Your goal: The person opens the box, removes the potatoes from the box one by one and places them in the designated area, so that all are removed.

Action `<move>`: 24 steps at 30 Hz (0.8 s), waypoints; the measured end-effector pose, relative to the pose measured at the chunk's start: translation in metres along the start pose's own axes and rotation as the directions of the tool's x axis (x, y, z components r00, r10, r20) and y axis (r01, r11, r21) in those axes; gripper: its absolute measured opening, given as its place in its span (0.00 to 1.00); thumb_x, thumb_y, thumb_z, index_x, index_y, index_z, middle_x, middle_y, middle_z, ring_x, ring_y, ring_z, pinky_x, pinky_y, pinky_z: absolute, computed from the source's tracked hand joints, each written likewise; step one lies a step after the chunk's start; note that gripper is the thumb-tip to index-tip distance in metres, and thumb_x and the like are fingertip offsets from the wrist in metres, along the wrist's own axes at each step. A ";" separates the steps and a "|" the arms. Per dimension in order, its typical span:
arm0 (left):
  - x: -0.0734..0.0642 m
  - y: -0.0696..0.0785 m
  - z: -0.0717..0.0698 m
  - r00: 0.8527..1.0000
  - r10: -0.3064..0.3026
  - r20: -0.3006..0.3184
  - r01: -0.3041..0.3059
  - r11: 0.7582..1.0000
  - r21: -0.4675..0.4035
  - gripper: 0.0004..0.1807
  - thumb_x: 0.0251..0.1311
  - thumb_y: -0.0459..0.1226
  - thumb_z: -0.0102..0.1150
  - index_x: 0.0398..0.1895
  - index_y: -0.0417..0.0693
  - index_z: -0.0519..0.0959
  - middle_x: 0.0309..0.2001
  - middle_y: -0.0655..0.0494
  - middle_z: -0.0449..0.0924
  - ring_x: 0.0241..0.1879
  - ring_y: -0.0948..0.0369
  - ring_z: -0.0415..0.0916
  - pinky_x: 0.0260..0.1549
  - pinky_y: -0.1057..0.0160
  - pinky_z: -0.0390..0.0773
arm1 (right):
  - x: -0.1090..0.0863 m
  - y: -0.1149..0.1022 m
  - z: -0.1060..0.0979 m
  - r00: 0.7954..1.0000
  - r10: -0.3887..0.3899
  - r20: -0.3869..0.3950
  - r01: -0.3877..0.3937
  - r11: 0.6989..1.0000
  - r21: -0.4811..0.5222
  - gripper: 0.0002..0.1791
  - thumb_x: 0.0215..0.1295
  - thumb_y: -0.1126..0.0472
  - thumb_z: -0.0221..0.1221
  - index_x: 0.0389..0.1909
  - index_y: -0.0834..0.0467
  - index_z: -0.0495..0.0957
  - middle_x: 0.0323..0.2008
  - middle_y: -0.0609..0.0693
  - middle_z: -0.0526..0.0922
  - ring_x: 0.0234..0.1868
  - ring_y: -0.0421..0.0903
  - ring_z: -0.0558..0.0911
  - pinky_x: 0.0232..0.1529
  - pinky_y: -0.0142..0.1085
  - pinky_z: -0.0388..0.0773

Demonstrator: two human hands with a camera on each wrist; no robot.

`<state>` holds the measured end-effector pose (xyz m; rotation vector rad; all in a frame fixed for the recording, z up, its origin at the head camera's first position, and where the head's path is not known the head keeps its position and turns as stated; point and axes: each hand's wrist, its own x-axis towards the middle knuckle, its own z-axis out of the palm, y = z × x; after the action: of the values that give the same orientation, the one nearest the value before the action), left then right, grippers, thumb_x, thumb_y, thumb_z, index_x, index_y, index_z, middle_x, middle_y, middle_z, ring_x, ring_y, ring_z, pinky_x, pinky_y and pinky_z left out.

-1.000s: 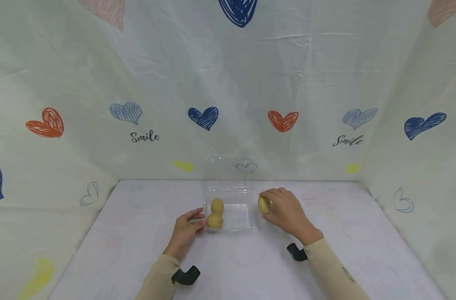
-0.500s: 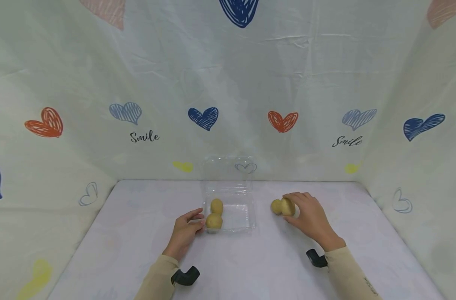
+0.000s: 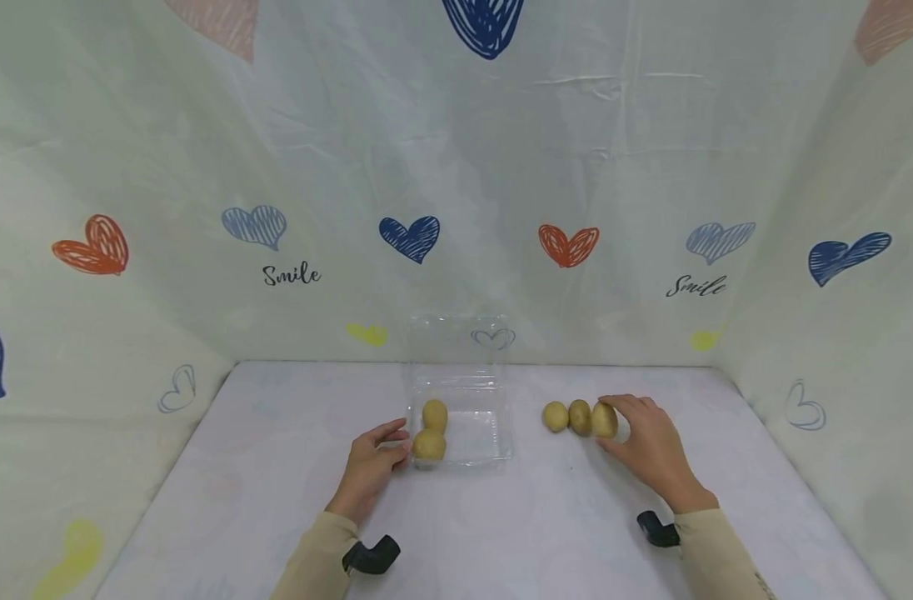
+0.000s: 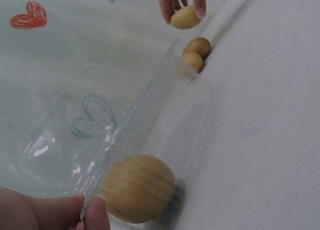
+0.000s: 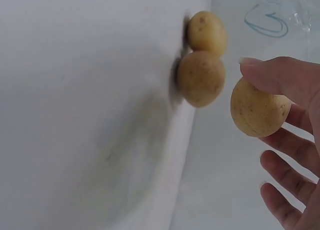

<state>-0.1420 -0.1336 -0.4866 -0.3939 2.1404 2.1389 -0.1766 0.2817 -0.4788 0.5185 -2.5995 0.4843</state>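
Note:
My left hand [image 3: 370,467] pinches the left edge of a clear plastic clamshell box [image 3: 475,460] between thumb and fingers, as the left wrist view shows closely. The box's lid [image 3: 456,346] stands raised at the back. Inside, along the left side, lie two potatoes, a front one [image 3: 429,445] and a rear one [image 3: 435,414]. To the right of the box my right hand [image 3: 655,446] holds another potato [image 5: 260,110] by thumb and fingers. Two more potatoes, one nearer the box [image 3: 556,416] and one beside it [image 3: 580,417], rest touching on the table.
The white table [image 3: 501,533] meets a pale curtain [image 3: 456,167] printed with hearts right behind the box. Dark camera mounts sit on the left wrist [image 3: 372,555] and the right wrist [image 3: 659,529].
My right hand has moved to the right, away from the box, with the potato in its fingers. Two potatoes on the table have come into view behind it. The left hand stays put.

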 end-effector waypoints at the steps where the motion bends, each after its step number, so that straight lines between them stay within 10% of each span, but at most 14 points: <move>1: 0.000 0.000 0.000 1.000 0.000 0.001 0.000 1.000 0.005 0.25 0.70 0.22 0.60 0.70 0.26 0.72 0.56 0.35 0.77 0.36 0.62 0.79 0.37 0.69 0.84 | -0.001 0.001 0.000 1.000 0.012 0.003 -0.012 1.000 0.000 0.35 0.42 0.65 0.84 0.56 0.66 0.83 0.52 0.62 0.87 0.49 0.64 0.82 0.48 0.59 0.81; 24: 0.000 -0.001 0.001 1.000 -0.015 -0.011 0.016 1.000 0.027 0.25 0.71 0.23 0.60 0.70 0.29 0.73 0.58 0.36 0.76 0.38 0.61 0.79 0.38 0.70 0.83 | -0.010 0.030 0.009 0.982 0.138 0.128 -0.137 0.990 -0.016 0.35 0.50 0.67 0.81 0.60 0.69 0.80 0.55 0.67 0.84 0.51 0.67 0.81 0.49 0.62 0.80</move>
<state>-0.1420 -0.1322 -0.4877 -0.4192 2.1623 2.1019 -0.1838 0.3067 -0.4982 0.3804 -2.7727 0.5006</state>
